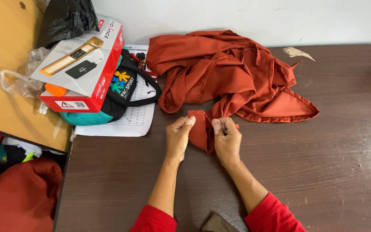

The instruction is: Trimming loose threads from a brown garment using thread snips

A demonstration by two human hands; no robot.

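- Nearest the camera, two forearms in red sleeves point(275, 215) reach up over a dark brown wooden table point(323, 172).
- The left hand point(178, 137) is curled closed, thumb and forefinger pinching the left edge of a small folded corner of rust-orange fabric point(200, 129).
- The right hand point(227, 139) is likewise closed, thumb pressed against the fingers, gripping the right edge of the same fold; something thin and dark shows by the thumb, too small to tell what.
- The pinched fold hangs between the two hands, just above the tabletop, and runs back into the rest of the cloth.
- Beyond the hands, the bulk of the rust-orange garment point(232, 73) lies crumpled on the table, one hemmed point spread out to the right.
- Left of it, a printed paper sheet point(138, 116) lies under a black bag with a colourful logo point(123, 88).
- A red-and-white box picturing a gold microphone point(82, 64) rests on the bag.
- Farthest back, a black plastic bag point(67, 19) sits against the white wall point(237, 17).
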